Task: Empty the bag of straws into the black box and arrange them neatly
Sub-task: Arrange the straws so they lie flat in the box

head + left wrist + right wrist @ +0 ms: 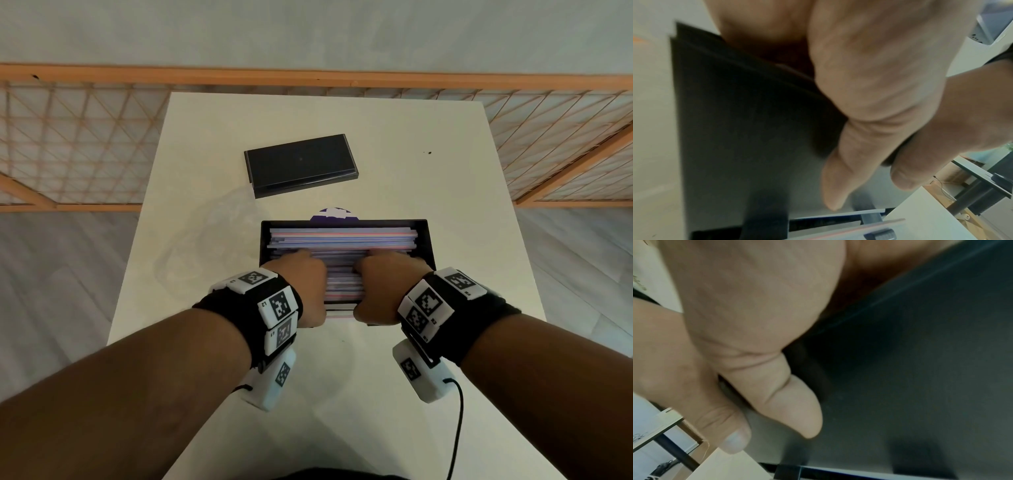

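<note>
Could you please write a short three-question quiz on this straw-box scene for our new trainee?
1. True or false: the black lid sits closed on the black box.
2. Multiple choice: where are the straws? A) loose on the white table; B) stacked lengthwise in the box; C) inside the clear bag.
3. Fill in: the left hand and right hand both grip the box's ____ wall, fingers on the straws.

Key: 1 false, the lid lies apart, farther back on the table. 2 B. 3 near.
</note>
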Motion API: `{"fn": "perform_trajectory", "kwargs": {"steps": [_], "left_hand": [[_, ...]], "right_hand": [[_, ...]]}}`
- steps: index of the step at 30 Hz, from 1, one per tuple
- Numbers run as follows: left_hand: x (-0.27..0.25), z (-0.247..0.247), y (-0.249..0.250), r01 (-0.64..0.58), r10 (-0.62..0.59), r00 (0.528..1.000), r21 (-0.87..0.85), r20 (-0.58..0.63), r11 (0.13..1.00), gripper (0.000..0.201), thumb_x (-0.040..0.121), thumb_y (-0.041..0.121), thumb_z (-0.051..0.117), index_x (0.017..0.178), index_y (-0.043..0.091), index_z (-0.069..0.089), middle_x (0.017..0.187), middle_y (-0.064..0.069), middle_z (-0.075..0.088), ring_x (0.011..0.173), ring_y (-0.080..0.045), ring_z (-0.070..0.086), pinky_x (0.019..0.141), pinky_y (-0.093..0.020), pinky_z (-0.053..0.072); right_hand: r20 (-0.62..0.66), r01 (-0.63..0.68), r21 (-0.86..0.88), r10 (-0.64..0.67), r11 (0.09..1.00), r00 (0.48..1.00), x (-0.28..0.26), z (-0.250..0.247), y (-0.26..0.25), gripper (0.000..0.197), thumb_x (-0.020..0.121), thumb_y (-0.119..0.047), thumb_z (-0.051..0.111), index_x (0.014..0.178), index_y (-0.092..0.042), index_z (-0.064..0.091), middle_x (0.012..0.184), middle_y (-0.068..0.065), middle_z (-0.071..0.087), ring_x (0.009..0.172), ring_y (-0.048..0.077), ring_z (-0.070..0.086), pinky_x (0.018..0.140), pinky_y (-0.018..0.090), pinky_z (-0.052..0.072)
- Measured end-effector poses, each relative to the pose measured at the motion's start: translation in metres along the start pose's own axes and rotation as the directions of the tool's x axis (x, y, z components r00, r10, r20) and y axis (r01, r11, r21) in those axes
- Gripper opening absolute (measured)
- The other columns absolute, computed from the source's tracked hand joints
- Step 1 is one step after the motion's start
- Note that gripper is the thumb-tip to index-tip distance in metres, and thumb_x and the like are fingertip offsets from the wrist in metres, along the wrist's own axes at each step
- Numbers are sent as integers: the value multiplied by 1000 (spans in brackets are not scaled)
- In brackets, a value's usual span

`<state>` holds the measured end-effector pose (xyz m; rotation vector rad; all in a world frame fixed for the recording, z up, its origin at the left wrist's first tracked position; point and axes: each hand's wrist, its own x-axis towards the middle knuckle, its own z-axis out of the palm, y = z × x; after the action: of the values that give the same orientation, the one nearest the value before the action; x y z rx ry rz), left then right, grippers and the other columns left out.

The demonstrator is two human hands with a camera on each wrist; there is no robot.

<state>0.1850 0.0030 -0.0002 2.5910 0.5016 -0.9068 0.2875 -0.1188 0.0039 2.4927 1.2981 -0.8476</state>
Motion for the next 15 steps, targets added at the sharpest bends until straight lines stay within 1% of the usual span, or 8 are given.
{"fn": "perform_trajectory", "kwargs": {"steps": [2,4,6,8,10,11,13,15], "left_hand": [[0,0,0,7,-7,1000,9,-5,1000,11,72,23,67,82,20,65,88,1,60,79,-21,64,72,-32,60],[0,0,0,14,-14,1000,16,-14,1000,10,72,23,67,79,20,61,84,2,60,78,-22,64,69,-30,58],[1,0,0,13,-12,1000,19,-13,1000,11,73,23,67,83,19,65,88,0,63,79,-22,65,70,-31,59],[1,1,0,8,-8,1000,14,-11,1000,16,74,23,68,89,18,67,96,-1,61,84,-22,64,75,-33,60],[1,2,0,13,-13,1000,20,-11,1000,18,76,25,68,91,20,61,103,-1,51,91,-22,60,82,-35,58],[1,1,1,18,-18,1000,27,-8,999,19,77,25,69,92,21,58,104,-1,45,92,-22,57,83,-35,56],[0,1,1,19,-19,1000,38,-7,999,18,77,24,69,92,21,59,104,-2,39,90,-23,52,80,-33,53],[0,0,1,6,-5,1000,55,-14,998,20,77,24,70,95,17,66,104,-3,47,88,-22,54,78,-31,54]], "right_hand": [[4,-8,11,8,1000,1000,1,1,1,27,65,-39,61,89,-27,61,85,-9,58,77,18,59,65,26,42],[11,-11,18,11,1000,1000,1,2,1,26,65,-39,61,88,-27,62,85,-8,58,78,18,59,66,27,43],[16,-12,22,11,1000,1000,1,3,1,26,66,-40,61,88,-27,62,88,-8,57,79,18,59,67,27,43],[14,-10,24,10,1000,1000,1,3,1,27,65,-40,60,89,-27,61,90,-8,55,79,19,58,67,28,42],[12,-9,23,9,1000,1000,0,2,1,26,65,-39,60,88,-27,60,90,-7,53,79,20,56,68,29,41],[11,-7,20,7,1000,1000,0,2,1,26,65,-39,60,88,-27,59,90,-7,54,79,20,56,68,29,41],[-2,-1,19,1,1000,1000,-2,0,0,25,66,-37,61,89,-27,57,85,-7,57,75,19,57,65,27,42],[-28,1,22,0,1000,1000,-3,-1,0,28,69,-36,62,92,-27,51,76,-9,56,68,17,55,60,25,41]]}}
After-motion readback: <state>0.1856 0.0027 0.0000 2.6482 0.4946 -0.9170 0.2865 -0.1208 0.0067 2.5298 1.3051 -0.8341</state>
